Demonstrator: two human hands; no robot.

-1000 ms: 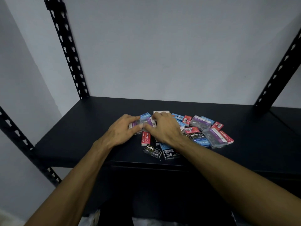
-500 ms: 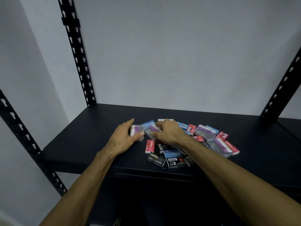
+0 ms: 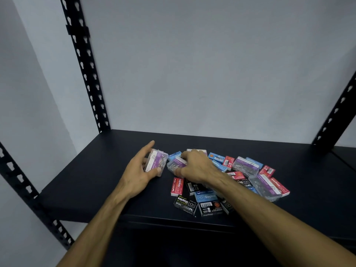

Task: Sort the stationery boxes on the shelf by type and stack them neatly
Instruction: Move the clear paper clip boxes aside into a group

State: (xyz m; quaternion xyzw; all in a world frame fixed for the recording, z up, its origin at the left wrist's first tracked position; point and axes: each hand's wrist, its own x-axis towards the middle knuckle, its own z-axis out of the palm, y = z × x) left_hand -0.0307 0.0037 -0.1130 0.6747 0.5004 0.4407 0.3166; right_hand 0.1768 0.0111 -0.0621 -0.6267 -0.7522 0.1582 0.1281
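Observation:
A jumbled pile of small stationery boxes lies on the black shelf: red, blue and black staple boxes and clear purple paper clip boxes. My left hand grips one clear purple paper clip box, tilted on its edge at the pile's left side. My right hand pinches a second paper clip box at the pile's left end. Two more paper clip boxes lie on the right part of the pile.
Black slotted uprights stand at the back left, front left and back right. A grey wall closes the back. The shelf's front edge runs just below the pile.
My left hand has pulled its paper clip box a little left, away from the pile, and tipped it up. My right hand stays on the neighbouring clip box. The camera has tilted.

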